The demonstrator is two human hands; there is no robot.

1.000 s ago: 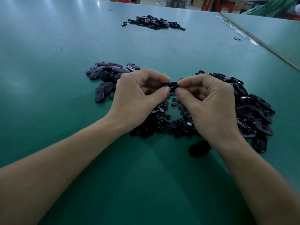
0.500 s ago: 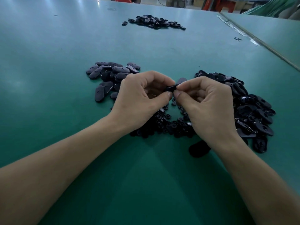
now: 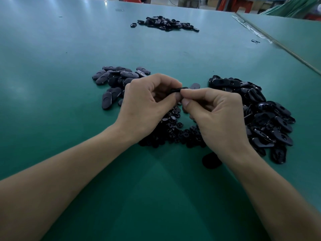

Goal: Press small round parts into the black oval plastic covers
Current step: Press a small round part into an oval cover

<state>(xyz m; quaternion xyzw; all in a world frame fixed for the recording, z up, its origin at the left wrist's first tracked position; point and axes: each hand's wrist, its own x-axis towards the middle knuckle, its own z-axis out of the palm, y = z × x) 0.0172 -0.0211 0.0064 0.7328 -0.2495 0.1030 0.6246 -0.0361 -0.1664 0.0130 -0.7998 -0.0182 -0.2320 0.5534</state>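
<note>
My left hand grips a black oval cover by its left end, fingers curled round it. The thumb and forefinger of my right hand pinch the cover's right end; any small part between them is hidden. Below the hands lies a heap of small round parts. A pile of oval covers lies to the left, and a larger heap of covers to the right. One single cover lies just behind my fingers.
The green table stretches far back, where another pile of black parts lies. A lone dark oval piece sits under my right wrist. A table seam runs along the right, with a small black piece beside it.
Both hands have stayed over the round parts, still holding the same cover. My right fingers have shifted slightly left on it, closing further over its end.
</note>
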